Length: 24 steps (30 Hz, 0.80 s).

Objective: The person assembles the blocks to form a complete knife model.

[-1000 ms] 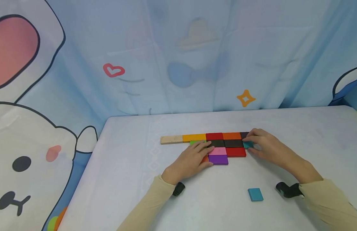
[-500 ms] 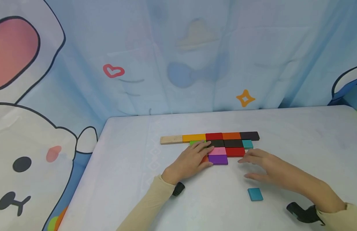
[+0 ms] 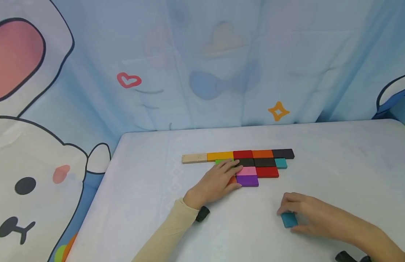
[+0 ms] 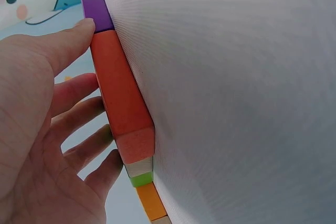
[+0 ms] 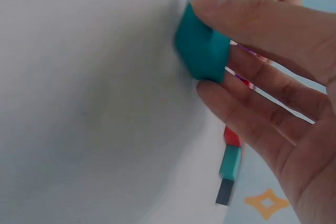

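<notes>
Flat coloured blocks lie side by side in rows, among them a purple block (image 3: 247, 181), a pink block (image 3: 247, 171), a red block (image 3: 267, 172) and a small teal block (image 3: 281, 163) at the right end of the second row. My left hand (image 3: 215, 182) rests on the left part of the rows, fingers spread, partly hiding an orange block (image 4: 121, 87). Nearer the front, my right hand (image 3: 312, 214) pinches a separate square teal block (image 5: 202, 48) between thumb and fingertips, close over the table.
The back row runs from a plain wood block (image 3: 194, 158) to a dark block (image 3: 283, 154). A white cloth covers the table (image 3: 140, 203). Behind it hangs a blue printed curtain (image 3: 156, 47). A black wrist camera (image 3: 202, 214) sits below the left wrist.
My right hand has left the small teal block at the row's end, moved toward the front and taken hold of the separate teal block. My left hand has stayed in place.
</notes>
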### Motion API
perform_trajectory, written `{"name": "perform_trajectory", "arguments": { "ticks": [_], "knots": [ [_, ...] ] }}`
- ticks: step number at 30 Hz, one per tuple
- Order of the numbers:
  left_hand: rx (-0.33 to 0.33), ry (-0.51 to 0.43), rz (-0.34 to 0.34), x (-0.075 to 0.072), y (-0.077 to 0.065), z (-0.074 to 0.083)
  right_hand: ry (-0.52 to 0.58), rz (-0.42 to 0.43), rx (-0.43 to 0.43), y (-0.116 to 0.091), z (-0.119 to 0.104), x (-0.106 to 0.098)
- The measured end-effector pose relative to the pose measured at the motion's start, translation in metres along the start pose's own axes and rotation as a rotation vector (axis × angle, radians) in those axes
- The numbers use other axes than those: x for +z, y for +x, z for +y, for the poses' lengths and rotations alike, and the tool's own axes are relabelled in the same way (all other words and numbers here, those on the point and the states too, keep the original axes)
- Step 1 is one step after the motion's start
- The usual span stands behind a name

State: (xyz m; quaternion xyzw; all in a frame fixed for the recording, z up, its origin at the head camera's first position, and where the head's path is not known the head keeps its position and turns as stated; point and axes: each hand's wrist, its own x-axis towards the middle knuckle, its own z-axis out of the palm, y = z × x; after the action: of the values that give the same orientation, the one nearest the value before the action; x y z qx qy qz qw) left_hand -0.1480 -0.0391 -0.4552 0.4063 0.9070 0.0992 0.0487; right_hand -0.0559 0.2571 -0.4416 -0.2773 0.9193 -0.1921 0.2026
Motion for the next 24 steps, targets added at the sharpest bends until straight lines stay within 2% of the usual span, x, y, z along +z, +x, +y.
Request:
{"name": "perform_trajectory", "arguments": {
  "ticks": [8,13,24],
  "knots": [
    [0.003,-0.017,0.001,0.0,0.0,0.0,-0.016,0.049,-0.031,0.0,0.002,0.004],
    [0.002,-0.013,0.005,0.001,-0.001,-0.001,-0.021,0.12,-0.026,0.008,-0.002,-0.001],
    [-0.002,-0.01,0.006,0.002,-0.001,0.0,-0.058,0.374,-0.036,0.034,-0.012,-0.016]
  ]
}}
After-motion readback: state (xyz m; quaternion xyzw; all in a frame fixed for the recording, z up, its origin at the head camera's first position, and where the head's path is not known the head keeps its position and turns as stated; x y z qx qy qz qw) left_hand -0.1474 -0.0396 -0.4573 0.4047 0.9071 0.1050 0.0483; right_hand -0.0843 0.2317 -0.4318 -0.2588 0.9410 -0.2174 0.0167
